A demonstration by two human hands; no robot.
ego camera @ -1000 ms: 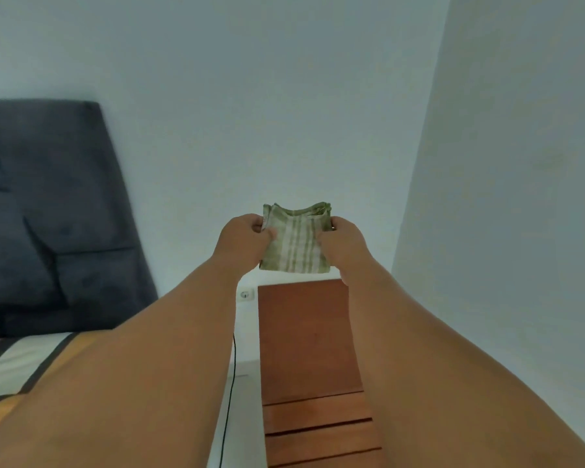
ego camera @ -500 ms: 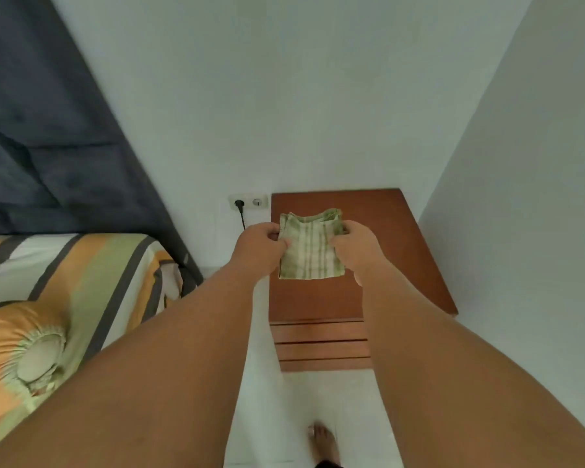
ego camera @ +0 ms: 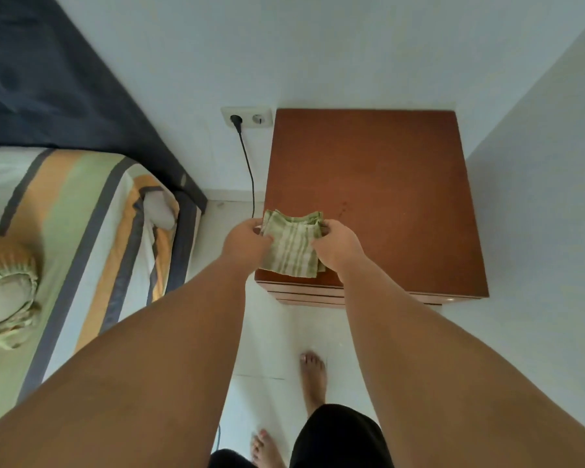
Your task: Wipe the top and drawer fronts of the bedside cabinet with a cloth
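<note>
- A person looks down at two bare forearms reaching forward.
- The left hand (ego camera: 245, 243) and right hand (ego camera: 336, 246) each pinch one side of a folded green-and-white striped cloth (ego camera: 293, 246).
- The cloth is held over the front left corner of a reddish-brown wooden bedside cabinet (ego camera: 385, 184); whether it touches the top cannot be told.
- The cabinet stands in a corner of white walls, drawer fronts (ego camera: 304, 293) just visible.
- A wall socket (ego camera: 247, 117) with a black cable (ego camera: 249, 167) sits left of the cabinet.
- A striped bed (ego camera: 75, 224) lies farther left.
- Bare feet stand on pale tiles.
</note>
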